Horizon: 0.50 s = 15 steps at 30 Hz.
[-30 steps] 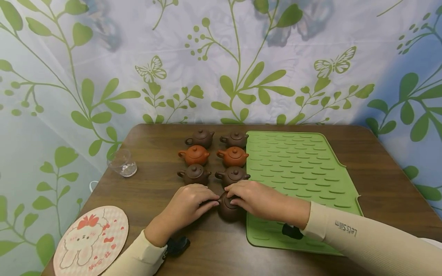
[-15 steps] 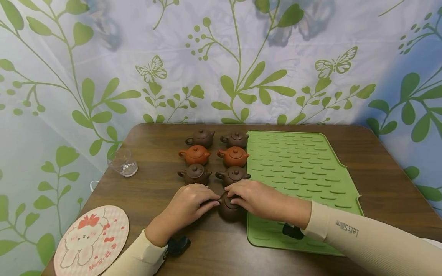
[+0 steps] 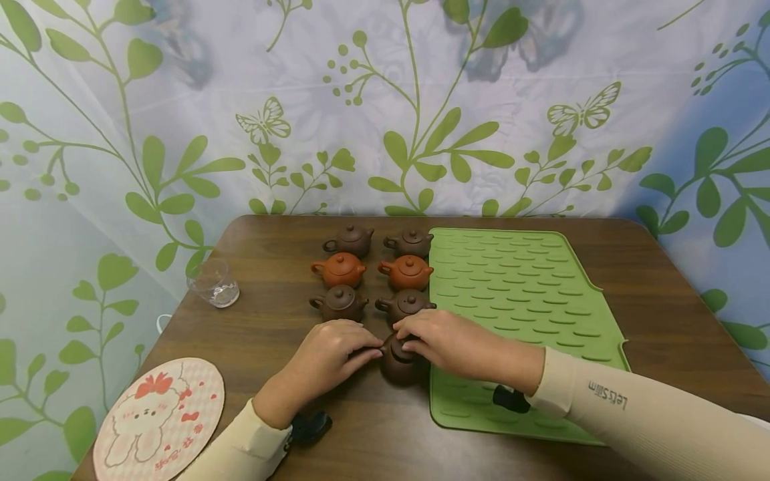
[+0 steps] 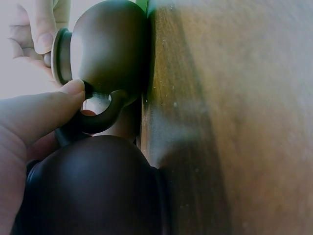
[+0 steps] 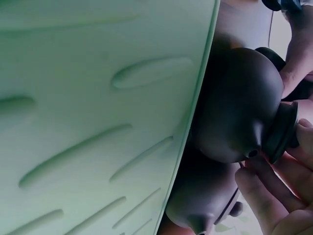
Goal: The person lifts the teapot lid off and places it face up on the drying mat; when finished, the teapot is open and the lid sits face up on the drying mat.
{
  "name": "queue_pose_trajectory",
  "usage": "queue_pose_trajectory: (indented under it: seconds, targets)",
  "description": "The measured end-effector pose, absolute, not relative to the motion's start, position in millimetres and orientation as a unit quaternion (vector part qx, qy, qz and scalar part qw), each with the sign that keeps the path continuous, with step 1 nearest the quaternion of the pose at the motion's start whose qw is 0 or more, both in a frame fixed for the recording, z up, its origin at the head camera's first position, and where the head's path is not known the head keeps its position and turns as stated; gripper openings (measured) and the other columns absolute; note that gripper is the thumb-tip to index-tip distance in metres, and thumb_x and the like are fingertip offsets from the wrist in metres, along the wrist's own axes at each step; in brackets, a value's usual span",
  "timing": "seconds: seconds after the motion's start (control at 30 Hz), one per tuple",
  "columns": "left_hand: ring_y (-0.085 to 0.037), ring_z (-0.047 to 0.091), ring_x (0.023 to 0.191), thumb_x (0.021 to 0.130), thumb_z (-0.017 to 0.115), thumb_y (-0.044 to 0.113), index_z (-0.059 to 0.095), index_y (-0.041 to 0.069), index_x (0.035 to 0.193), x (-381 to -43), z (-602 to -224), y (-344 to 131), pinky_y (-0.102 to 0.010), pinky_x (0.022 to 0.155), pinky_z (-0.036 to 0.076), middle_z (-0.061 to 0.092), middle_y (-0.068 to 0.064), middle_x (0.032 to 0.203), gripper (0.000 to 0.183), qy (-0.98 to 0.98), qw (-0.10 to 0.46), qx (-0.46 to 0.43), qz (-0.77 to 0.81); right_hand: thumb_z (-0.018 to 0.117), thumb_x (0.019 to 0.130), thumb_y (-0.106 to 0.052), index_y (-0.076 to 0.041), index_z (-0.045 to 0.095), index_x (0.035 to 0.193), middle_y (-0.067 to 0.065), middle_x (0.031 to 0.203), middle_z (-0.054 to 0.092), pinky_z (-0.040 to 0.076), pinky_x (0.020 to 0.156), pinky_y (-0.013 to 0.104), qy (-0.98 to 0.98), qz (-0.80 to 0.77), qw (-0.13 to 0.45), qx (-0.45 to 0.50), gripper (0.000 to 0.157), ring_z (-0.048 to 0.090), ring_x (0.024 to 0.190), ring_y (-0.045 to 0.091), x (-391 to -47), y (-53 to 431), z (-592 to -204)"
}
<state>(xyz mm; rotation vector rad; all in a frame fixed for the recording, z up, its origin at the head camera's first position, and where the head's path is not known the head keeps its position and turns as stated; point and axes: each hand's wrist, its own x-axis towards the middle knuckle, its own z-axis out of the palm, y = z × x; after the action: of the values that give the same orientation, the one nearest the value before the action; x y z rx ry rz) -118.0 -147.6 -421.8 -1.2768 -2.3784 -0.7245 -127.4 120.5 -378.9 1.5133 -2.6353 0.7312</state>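
Observation:
A dark brown teapot [image 3: 402,371] stands by the near left edge of the green mat. My left hand [image 3: 327,351] pinches its handle [image 4: 105,117] between thumb and fingers. With its fingertips my right hand [image 3: 448,344] holds the knob of the teapot's lid [image 5: 282,132]. In the right wrist view the lid sits tilted, with part of it off the teapot's mouth. Another dark teapot [image 4: 98,186] lies close under my left hand in the left wrist view; that hand hides it from the head view. A brown teapot [image 3: 409,305] stands just beyond my right fingers.
Two columns of brown and orange teapots, including an orange teapot [image 3: 341,270], stand behind my hands. The ridged green mat [image 3: 517,280] lies to the right. A clear glass [image 3: 221,290] and a round rabbit-print mat [image 3: 159,417] are at the left of the wooden table [image 3: 271,260].
My right hand has shifted slightly up and away, raising the lid a little from the teapot. My left hand stays on the handle.

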Motion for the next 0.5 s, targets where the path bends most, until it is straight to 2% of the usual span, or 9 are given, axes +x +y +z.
queue_pose_trajectory:
  seconds: [0.27,0.5]
  targets:
    - [-0.011,0.072,0.092,0.09,0.087,0.016,0.083,0.011,0.1,-118.5,-422.8,-147.7,-0.04,0.095,0.056,0.077,0.004,0.098,0.011,-0.835,0.172,-0.453,-0.261,0.075,0.1,-0.01,-0.007,0.071,0.115,0.001,0.112,0.071,0.055,0.091,0.034,-0.834,0.245,0.027,0.493,0.016,0.067,0.106,0.016,-129.5,120.8,-376.5]
    - [-0.011,0.072,0.091,0.091,0.087,0.017,0.083,0.011,0.1,-118.5,-423.0,-148.7,-0.036,0.094,0.056,0.077,0.004,0.097,0.011,-0.833,0.175,-0.456,-0.259,0.075,0.1,-0.007,-0.005,0.071,0.117,0.002,0.114,0.072,0.056,0.09,0.035,-0.836,0.251,0.025,0.487,0.018,0.068,0.106,0.017,-130.0,121.6,-370.5]
